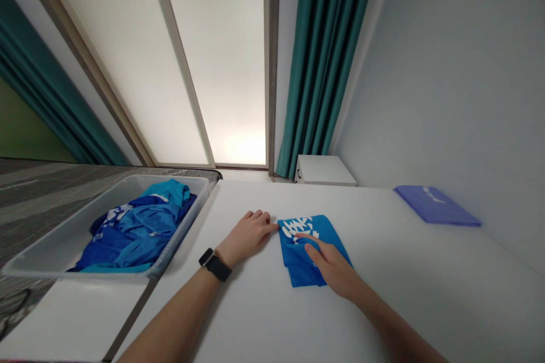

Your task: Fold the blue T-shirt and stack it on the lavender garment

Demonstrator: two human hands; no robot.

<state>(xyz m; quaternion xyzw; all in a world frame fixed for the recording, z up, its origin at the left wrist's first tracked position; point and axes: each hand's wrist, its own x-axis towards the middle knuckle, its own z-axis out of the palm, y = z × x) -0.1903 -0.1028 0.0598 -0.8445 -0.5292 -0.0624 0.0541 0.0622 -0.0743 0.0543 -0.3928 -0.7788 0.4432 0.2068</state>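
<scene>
A folded blue T-shirt with white lettering lies on the white table in front of me. My left hand rests palm down to its left, fingers bent but loose, and the thumb tip touches the shirt's upper left edge. It holds nothing; a black watch is on that wrist. Across the shirt's right side reaches my right hand, thumb and index finger on a rumpled fold of cloth just below the lettering, closed on it. The other right fingers are partly hidden beneath the hand.
A clear plastic bin at the left holds several crumpled blue garments. A folded purple-blue garment lies at the table's far right, by the wall. Behind the white table stand a small white cabinet and teal curtains.
</scene>
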